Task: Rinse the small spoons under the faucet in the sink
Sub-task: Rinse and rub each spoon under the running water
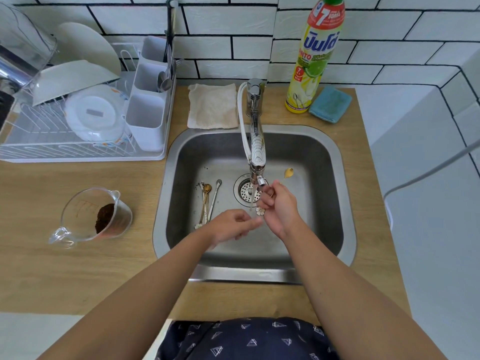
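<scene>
Over the steel sink (335,162), my right hand (279,206) pinches a small gold spoon (288,173) by its thin handle, bowl pointing up and right of the faucet (257,149). A white flower charm (260,211) shows at the handle's lower end. Water runs from the spout in a thin stream just left of this hand. My left hand (232,226) hovers beside it with loosely curled fingers, its fingertips near the flower charm, holding nothing I can see. Several small spoons (207,200), gold and silver, lie together on the sink floor left of the drain (248,190).
A dish rack (78,152) with bowls and a cutlery holder stands at the left. A glass measuring jug (96,214) with brown residue sits on the wooden counter. Behind the sink lie a cloth (213,106), a dish-soap bottle (315,55) and a blue sponge (331,103).
</scene>
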Demonstrator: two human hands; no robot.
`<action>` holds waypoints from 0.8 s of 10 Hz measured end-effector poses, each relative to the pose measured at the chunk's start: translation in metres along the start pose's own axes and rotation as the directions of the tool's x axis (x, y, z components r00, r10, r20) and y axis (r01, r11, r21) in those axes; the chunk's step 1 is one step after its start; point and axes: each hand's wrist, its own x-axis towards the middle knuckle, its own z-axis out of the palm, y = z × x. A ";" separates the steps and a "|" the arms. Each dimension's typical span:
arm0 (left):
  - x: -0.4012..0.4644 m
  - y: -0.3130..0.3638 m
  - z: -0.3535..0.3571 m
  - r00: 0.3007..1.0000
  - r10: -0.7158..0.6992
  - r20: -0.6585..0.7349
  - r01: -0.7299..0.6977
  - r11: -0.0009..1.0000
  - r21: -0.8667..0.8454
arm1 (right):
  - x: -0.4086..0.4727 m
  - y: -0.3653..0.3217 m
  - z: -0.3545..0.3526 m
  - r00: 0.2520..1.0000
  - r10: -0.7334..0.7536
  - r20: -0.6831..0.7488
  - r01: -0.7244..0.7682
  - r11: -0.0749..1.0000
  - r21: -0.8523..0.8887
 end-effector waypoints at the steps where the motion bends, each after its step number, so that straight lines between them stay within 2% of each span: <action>1: 0.013 -0.023 -0.028 0.938 0.021 -0.345 0.118 0.919 0.377 | 0.003 -0.003 -0.007 1.000 0.012 -0.016 -0.011 1.000 0.025; 2: 0.028 -0.040 -0.046 0.870 0.039 -0.491 0.268 0.800 0.537 | 0.004 -0.001 -0.013 1.000 0.029 -0.010 -0.029 1.000 -0.005; 3: 0.037 -0.047 -0.052 0.879 -0.057 -0.474 0.371 0.708 0.602 | 0.001 0.001 -0.017 0.999 0.036 0.004 -0.036 0.999 -0.040; 4: 0.040 -0.054 -0.054 0.866 -0.100 -0.490 0.428 0.656 0.622 | -0.001 0.000 -0.021 1.000 0.030 0.005 -0.030 0.999 -0.044; 6: 0.044 -0.069 -0.058 0.845 -0.140 -0.516 0.481 0.621 0.619 | -0.001 -0.003 -0.028 1.000 0.018 -0.014 -0.019 0.999 -0.037; 8: 0.049 -0.069 -0.064 0.832 -0.198 -0.518 0.489 0.703 0.516 | -0.002 -0.001 -0.029 0.999 0.032 -0.008 -0.032 0.999 -0.034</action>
